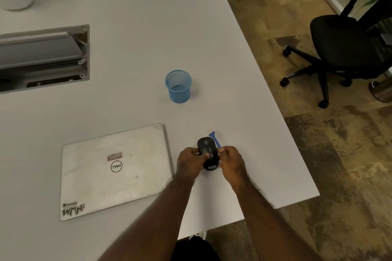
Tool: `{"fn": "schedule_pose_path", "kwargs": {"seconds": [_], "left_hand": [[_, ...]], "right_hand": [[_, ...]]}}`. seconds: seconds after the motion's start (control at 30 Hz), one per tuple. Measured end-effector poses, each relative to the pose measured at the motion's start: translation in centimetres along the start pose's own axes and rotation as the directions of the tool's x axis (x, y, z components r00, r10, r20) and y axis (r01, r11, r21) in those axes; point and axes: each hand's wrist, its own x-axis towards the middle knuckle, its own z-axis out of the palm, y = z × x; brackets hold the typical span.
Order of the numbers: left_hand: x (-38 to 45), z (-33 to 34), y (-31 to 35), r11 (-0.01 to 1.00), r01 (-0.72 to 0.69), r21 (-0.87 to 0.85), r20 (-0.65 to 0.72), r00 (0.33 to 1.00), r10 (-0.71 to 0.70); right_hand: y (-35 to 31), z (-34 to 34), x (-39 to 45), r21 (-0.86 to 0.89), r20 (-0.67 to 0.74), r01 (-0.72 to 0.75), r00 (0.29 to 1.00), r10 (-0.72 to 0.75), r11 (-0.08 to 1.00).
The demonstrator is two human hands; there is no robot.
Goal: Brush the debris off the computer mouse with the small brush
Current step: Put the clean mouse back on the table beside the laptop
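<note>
While my left hand [189, 160] grips the mouse [207, 153] just above the bench [244, 95] and my right hand [231, 160] pinches the small brush [215, 139] beside it — flared end pointing away — I judge a loose pinch could drop it.

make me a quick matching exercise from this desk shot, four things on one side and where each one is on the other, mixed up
Things:
1. computer mouse
2. small brush
3. mesh cup
4. laptop

Places:
A. lying shut on the table, left of the hands
B. gripped by the left hand
C. standing alone, farther up the table
D. held by the right hand

Pairs: 1-B, 2-D, 3-C, 4-A
</note>
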Motion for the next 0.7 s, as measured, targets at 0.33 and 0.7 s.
{"fn": "schedule_pose_path", "kwargs": {"seconds": [0.33,0.7], "left_hand": [[0.7,0.6,-0.5,0.999,0.014,0.041,0.004,1.0,-0.014],[-0.9,-8.0,3.0,0.919,-0.282,0.277,-0.191,0.921,0.34]], "right_hand": [[0.7,-0.2,1.1,-0.035,0.007,0.01,1.0,-0.01,0.999],[-6.8,-4.3,2.7,-0.125,-0.166,0.27,0.943,-0.289,0.955]]}}
